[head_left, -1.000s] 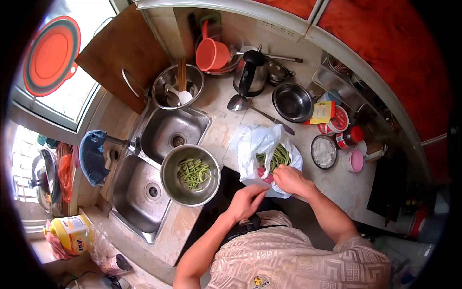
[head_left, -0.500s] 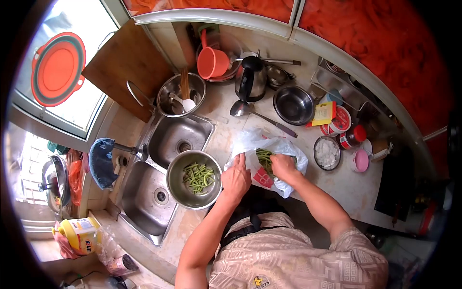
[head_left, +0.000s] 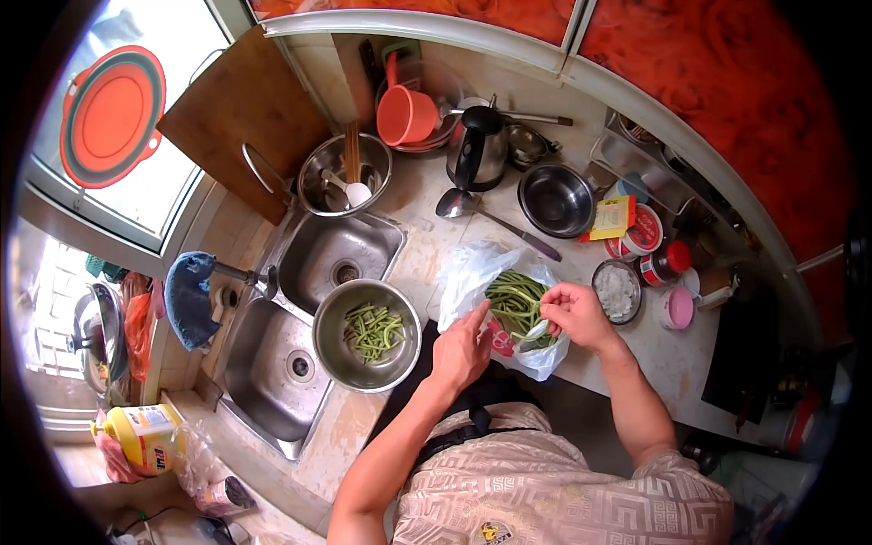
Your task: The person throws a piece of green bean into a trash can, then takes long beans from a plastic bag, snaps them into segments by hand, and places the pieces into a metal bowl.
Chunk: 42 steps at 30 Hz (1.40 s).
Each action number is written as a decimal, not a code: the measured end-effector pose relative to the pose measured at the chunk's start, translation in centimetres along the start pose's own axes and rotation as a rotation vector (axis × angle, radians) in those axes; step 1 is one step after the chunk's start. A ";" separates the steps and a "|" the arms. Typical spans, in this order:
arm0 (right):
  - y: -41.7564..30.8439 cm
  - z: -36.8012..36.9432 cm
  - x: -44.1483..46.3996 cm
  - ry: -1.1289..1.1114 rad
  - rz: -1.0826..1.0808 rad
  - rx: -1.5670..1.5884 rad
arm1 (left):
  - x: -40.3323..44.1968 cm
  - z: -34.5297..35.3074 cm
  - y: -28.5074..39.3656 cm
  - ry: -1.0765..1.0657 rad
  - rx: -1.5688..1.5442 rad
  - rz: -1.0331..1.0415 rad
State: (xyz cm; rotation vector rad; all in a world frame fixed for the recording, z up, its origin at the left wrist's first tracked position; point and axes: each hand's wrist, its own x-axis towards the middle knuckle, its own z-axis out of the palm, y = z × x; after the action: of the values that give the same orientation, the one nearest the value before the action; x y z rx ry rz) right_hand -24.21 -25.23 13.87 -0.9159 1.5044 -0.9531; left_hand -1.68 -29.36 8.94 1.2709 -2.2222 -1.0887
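A thin white plastic bag [head_left: 461, 277] with red print lies at the counter's front edge, its mouth spread wide. Long green beans [head_left: 516, 298] fill it. My left hand [head_left: 461, 352] grips the bag's near left side, fingers pointing into the opening. At the right side of the mouth, my right hand [head_left: 581, 316] is closed in a pinch, seemingly on the bag's rim; the beans' ends lie right by its fingertips. Left of the bag, a steel pot [head_left: 324, 352] holds short cut pieces of green bean [head_left: 372, 333] and sits partly over the sink.
A double steel sink [head_left: 272, 386] lies to the left. Behind the bag are a ladle [head_left: 500, 222], a kettle [head_left: 486, 163] and a dark steel bowl [head_left: 556, 202]. To the right stand a bowl of white chunks [head_left: 616, 291], a red-lidded jar [head_left: 668, 261] and a pink cup [head_left: 678, 309].
My right hand has come up out of the bag to its right rim. The bag's mouth is wider, showing more beans. My left hand has shifted slightly right.
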 end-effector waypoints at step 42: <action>-7.2 12.8 -3.6 -0.527 -0.189 0.178 | -8.5 -7.1 -0.9 0.321 -1.797 -0.276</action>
State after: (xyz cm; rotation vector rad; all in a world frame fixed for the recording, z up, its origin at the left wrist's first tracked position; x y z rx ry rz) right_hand -10.66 -25.88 20.64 -1.0885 0.8863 -0.8751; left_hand 7.83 -25.64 13.32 0.6699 -0.2329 -1.9214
